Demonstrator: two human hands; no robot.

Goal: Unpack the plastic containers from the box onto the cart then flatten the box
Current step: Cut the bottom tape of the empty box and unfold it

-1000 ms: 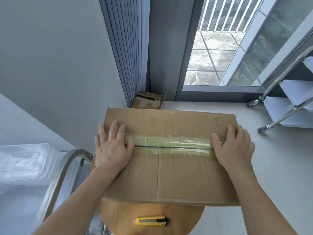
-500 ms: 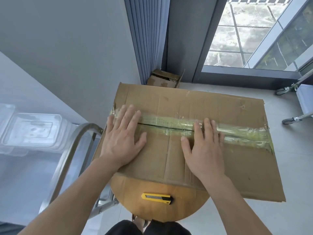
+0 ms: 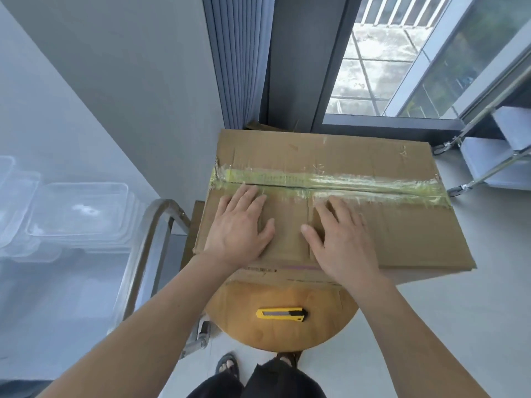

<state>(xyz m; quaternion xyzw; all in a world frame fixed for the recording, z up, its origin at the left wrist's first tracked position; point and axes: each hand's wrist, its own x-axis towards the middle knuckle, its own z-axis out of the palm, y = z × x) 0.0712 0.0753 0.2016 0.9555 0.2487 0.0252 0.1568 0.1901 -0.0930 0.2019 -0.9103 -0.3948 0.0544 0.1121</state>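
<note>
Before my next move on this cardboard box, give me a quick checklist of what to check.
1. Containers unpacked: clear containers sit on the cart at left. Ok.
2. Hand placement: left hand and right hand lie flat on the box. Ok.
3. Box flattened: it looks flat under both palms. Ok.
4. Support: the box overhangs the round stool, mostly to the right. Not ok.
5. Utility knife blade retracted: cannot tell.
6. Knife clear of hands: it lies on the stool, apart from both. Ok.

Blurry plastic containers run off the edge at nine o'clock, the trolley at three. The box hides most of the stool.
</note>
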